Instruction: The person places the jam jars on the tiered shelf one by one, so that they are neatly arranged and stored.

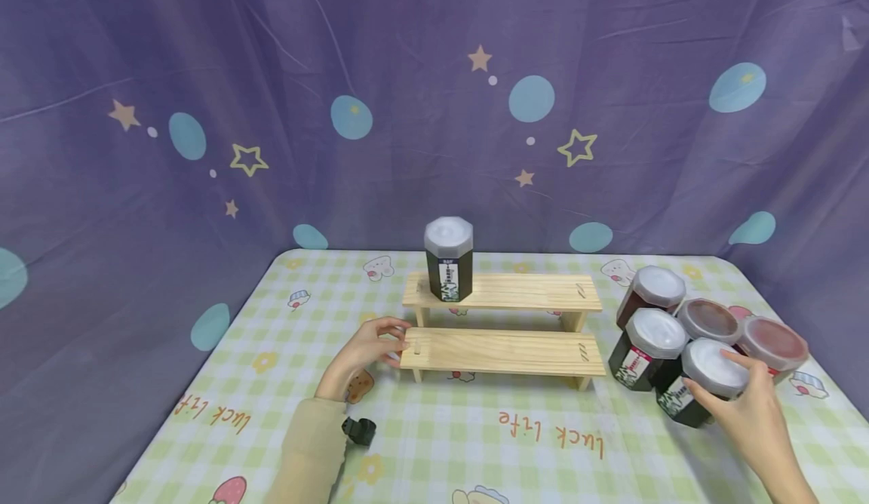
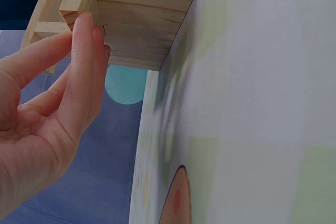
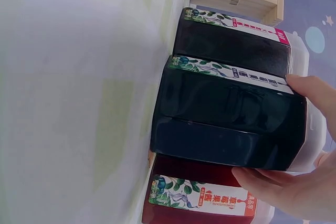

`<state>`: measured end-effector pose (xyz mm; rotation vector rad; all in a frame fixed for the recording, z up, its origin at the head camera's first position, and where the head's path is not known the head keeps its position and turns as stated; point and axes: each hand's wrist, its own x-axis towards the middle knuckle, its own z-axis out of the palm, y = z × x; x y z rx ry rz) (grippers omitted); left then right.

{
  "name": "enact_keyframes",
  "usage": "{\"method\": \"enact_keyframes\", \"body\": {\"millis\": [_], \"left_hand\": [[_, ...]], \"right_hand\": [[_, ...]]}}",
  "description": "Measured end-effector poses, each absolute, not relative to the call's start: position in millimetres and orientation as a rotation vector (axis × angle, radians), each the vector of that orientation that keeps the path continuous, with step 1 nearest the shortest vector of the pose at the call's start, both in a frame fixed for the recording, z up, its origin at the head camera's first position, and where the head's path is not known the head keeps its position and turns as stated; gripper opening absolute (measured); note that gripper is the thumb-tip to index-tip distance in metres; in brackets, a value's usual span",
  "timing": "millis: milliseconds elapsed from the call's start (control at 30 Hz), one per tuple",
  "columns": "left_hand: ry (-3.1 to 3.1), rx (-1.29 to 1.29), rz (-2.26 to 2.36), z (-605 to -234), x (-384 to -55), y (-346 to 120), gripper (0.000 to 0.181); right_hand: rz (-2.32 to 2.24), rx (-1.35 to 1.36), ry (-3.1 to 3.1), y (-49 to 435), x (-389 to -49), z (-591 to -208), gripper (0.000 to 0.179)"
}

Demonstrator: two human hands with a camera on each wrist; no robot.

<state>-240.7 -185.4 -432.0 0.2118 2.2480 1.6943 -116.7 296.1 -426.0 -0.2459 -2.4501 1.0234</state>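
Right grip (image 1: 756, 410) on dark jar (image 3: 231, 114), other jars (image 1: 643, 351) close on both sides.

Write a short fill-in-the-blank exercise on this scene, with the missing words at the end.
1. Of upper and lower, the jar on the wooden rack stands on the ____ tier.
2. The cluster beside the rack numbers ____ jars.
3. The hand gripping a cluster jar is the person's ____ hand.
Missing words: upper; five; right
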Motion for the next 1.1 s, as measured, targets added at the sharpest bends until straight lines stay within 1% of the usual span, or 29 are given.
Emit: {"method": "enact_keyframes", "body": {"millis": [200, 300, 367, 533, 667, 867, 1100], "left_hand": [[2.261, 0.211, 1.692, -432.3, -240.7, -186.2, 0.037], [2.260, 0.212, 1.697, -432.2, -240.0, -186.3, 0.037], [2.256, 0.205, 1.700, -432.5, -239.7, -186.3, 0.037], [2.253, 0.215, 1.700, -433.0, -239.7, -187.4, 0.037], [2.249, 0.230, 1.700, -433.4, -240.0, -188.5, 0.038], [2.246, 0.240, 1.694, -434.1, -240.3, -188.1, 0.038], [2.257, 0.220, 1.694, -433.7, -241.0, -186.6, 0.039]], "right_hand": [[1.017, -0.277, -2.476, 297.5, -115.8, -422.1, 0.068], [1.013, -0.301, -2.489, 304.4, -118.5, -427.6, 0.070], [1.005, -0.316, -2.487, 314.5, -123.3, -439.9, 0.074], [0.961, -0.350, -2.481, 347.7, -141.4, -484.3, 0.083], [0.952, -0.346, -2.474, 361.9, -149.5, -503.9, 0.083], [0.913, -0.359, -2.459, 365.8, -150.0, -505.7, 0.078], [0.918, -0.383, -2.459, 366.2, -148.8, -501.6, 0.077]]}}
